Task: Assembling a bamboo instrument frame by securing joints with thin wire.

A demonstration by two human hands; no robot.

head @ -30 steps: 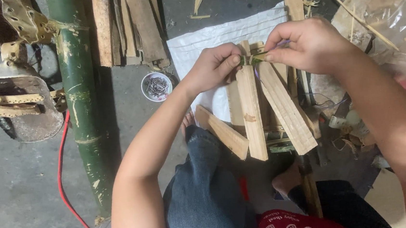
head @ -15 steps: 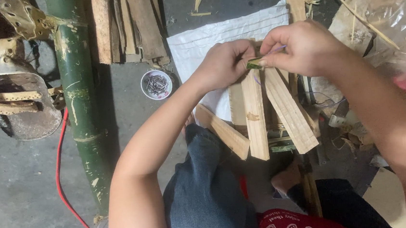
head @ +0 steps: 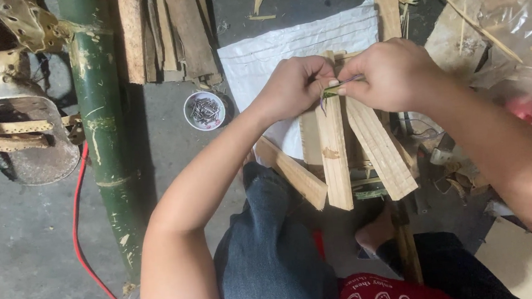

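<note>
Head view: we hold our left hand (head: 289,87) and right hand (head: 390,73) closed together at top of fan of pale flat wooden slats (head: 335,157), pinching thin green strip (head: 337,88) there. Step, we judge: binding slat tops. Next move needs firm pull, slats kept aligned. Slats spread downward over lap, above white woven sack (head: 283,47); small round bowl of nails (head: 204,110) near.

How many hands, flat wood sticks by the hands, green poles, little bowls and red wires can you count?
Hands: 2, left hand and right hand
Wood slats fanned under the hands: 4, such as the middle slat
Green bamboo pole: 1
Bowl of nails: 1
Red cable: 1
Total: 9
</note>
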